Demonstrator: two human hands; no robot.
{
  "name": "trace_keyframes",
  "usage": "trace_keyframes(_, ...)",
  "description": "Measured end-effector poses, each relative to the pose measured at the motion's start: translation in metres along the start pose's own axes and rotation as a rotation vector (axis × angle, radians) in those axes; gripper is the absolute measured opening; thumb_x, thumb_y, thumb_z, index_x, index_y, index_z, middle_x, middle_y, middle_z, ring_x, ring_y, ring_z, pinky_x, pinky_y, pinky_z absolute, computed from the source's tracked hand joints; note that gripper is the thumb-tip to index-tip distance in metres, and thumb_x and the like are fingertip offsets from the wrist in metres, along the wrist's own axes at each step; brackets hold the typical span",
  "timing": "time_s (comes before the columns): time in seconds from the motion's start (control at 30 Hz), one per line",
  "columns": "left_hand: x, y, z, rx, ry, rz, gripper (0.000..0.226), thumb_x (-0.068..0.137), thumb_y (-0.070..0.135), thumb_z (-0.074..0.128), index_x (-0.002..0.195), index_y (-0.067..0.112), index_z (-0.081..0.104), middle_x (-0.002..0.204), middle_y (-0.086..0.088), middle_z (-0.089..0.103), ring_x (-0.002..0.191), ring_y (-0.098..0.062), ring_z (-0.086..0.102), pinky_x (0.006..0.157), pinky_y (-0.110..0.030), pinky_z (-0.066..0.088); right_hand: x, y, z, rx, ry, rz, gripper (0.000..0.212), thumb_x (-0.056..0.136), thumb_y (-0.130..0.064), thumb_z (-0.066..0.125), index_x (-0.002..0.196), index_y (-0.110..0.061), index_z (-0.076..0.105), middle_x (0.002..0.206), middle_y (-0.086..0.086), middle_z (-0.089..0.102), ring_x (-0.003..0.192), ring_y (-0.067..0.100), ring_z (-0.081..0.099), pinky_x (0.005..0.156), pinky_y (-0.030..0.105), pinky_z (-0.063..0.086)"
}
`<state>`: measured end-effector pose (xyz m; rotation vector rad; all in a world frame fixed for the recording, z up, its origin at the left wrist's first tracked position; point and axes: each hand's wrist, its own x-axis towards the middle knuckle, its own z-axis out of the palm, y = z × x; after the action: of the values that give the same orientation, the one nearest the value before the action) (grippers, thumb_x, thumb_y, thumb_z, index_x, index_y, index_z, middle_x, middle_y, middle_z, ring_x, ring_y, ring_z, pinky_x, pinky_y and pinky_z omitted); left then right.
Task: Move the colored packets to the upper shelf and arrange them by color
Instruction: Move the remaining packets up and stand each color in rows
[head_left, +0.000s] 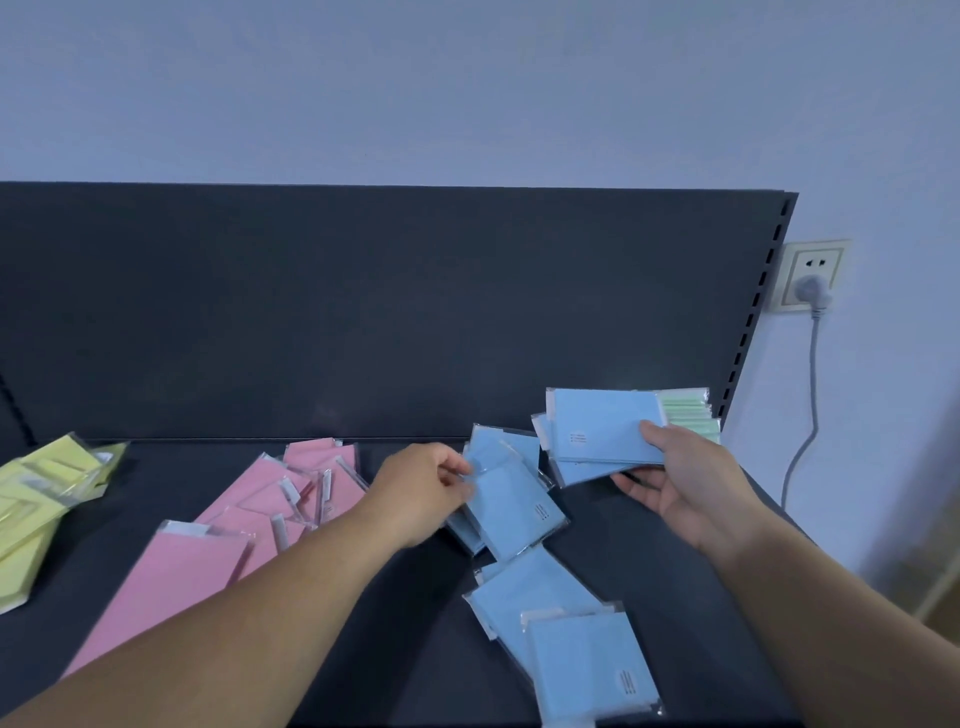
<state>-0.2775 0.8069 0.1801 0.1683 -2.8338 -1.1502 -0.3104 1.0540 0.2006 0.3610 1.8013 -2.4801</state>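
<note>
Packets lie across the dark shelf (649, 561) in rough bands of colour. At the far left is a loose heap of flat yellow cellophane-wrapped packets (36, 504). Beside it a fan of flat pink packets (244, 530) runs from the front edge back toward the dark back panel (363, 312). Next comes the left hand (421, 488), reaching in over the pink ones. Its fingers are curled and its fingertips pinch the near edge of the top packet in a tumbled pile of pale blue packets (514, 499) mid-shelf. A few more blue packets (576, 654) lie overlapping closer to the front edge. To the right, the right hand (685, 478) holds a squared-up stack of blue packets (602, 431) just above the shelf, thumb pressed on top and fingers spread underneath. Behind that stack, against the back panel, sits a small stack of pale green packets (685, 410). On the wall past the shelf end is a white wall socket (813, 275) with a grey plug in it. From where I stand, the yellow, pink and green look already grouped, and the blue is the colour being tidied, loose ones gathered into the held stack. The next move, I'd say, is to lift the pinched packet clear of those under it and lay it square on that stack. The slick wrappers look likely to slide, so a firm pinch and a steady right thumb seem called for.
</note>
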Motion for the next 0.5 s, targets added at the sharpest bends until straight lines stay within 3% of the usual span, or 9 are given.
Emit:
trace_keyframes(0.07,0.0,-0.002,-0.002,0.164,0.066,-0.002,0.034,0.086,0.035,0.068,0.117,0.023,0.059,0.117,0.004,0.057,0.1,-0.011,0.056,0.083,-0.021,0.043,0.002,0.002,0.002,-0.022,-0.005,0.007,0.006,0.099,-0.014,0.053,0.099,-0.009,0.058,0.112,0.013,0.065,0.104,0.031,0.065,0.066,0.036,0.055)
trace_keyframes(0.13,0.001,-0.003,-0.005,0.24,0.033,-0.088,0.048,0.087,0.046,0.063,0.126,0.02,0.053,0.125,0.001,0.053,0.111,-0.016,0.053,0.088,-0.025,0.043,0.004,0.004,0.003,-0.034,-0.016,0.011,0.007,0.099,-0.014,0.053,0.099,-0.009,0.058,0.113,0.014,0.066,0.106,0.031,0.065,0.066,0.036,0.056)
trace_keyframes(0.2,0.001,-0.002,-0.009,0.273,-0.046,-0.153,0.044,0.09,0.048,0.058,0.119,0.015,0.058,0.119,-0.003,0.06,0.109,-0.02,0.058,0.089,-0.031,0.047,0.005,0.005,0.005,-0.036,-0.029,0.013,0.007,0.099,-0.015,0.054,0.1,-0.009,0.058,0.112,0.014,0.066,0.105,0.031,0.066,0.066,0.036,0.056)
trace_keyframes(0.3,0.003,-0.006,-0.012,-0.032,-0.052,-0.183,0.022,0.092,0.034,0.06,0.09,0.013,0.067,0.099,-0.007,0.07,0.095,-0.024,0.065,0.086,-0.035,0.054,0.007,0.007,0.007,-0.04,-0.064,0.019,0.01,0.099,-0.015,0.055,0.106,-0.01,0.059,0.112,0.012,0.067,0.1,0.029,0.068,0.066,0.037,0.056)
trace_keyframes(0.4,0.008,-0.005,-0.014,-0.402,0.058,-0.18,0.012,0.094,0.018,0.059,0.086,0.014,0.067,0.097,-0.008,0.07,0.083,-0.02,0.064,0.076,-0.033,0.057,0.007,0.007,0.009,-0.049,-0.134,0.032,0.015,0.098,-0.016,0.055,0.112,-0.011,0.058,0.109,0.01,0.068,0.094,0.026,0.069,0.067,0.036,0.056)
trace_keyframes(0.5,0.016,0.002,-0.019,-0.458,0.264,-0.076,0.011,0.093,0.02,0.059,0.087,0.021,0.068,0.093,-0.001,0.071,0.079,-0.017,0.062,0.084,-0.039,0.056,0.006,0.006,0.017,-0.081,-0.241,0.029,0.019,0.099,-0.018,0.054,0.117,-0.013,0.058,0.112,0.009,0.069,0.097,0.025,0.069,0.07,0.036,0.057)
